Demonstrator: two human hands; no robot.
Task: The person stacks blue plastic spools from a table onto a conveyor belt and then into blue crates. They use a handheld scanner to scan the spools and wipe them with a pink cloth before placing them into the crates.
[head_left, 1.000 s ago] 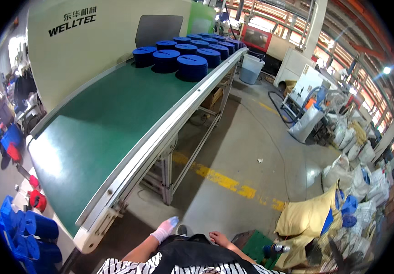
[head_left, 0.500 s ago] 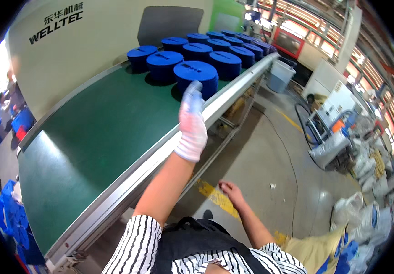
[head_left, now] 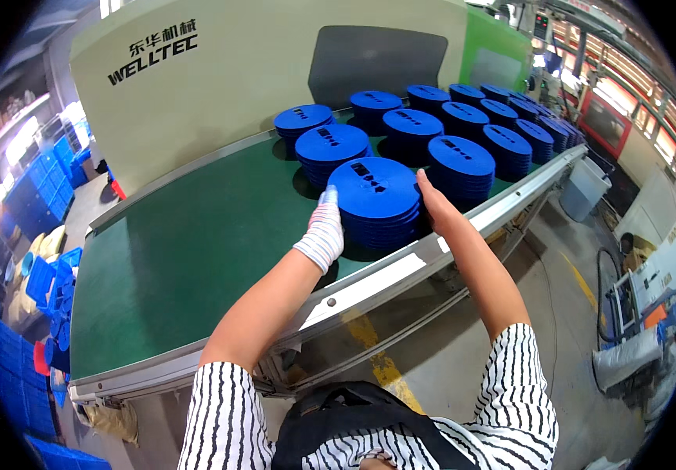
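left hand (head_left: 324,233), gloved, and bare right hand (head_left: 434,205) press flat against opposite sides of nearest blue disc stack (head_left: 377,200) on green conveyor belt (head_left: 197,251); grip spread, clamping stack between palms. more disc stacks (head_left: 463,133) just beyond hands. step in hand, likely: seizing stack. next move calls for even squeeze, level lift so discs stay aligned.

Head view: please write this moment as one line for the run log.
left hand: gloved, on left side of nearest blue disc stack | right hand: bare, on its right side | stack: on green conveyor belt | more stacks behind
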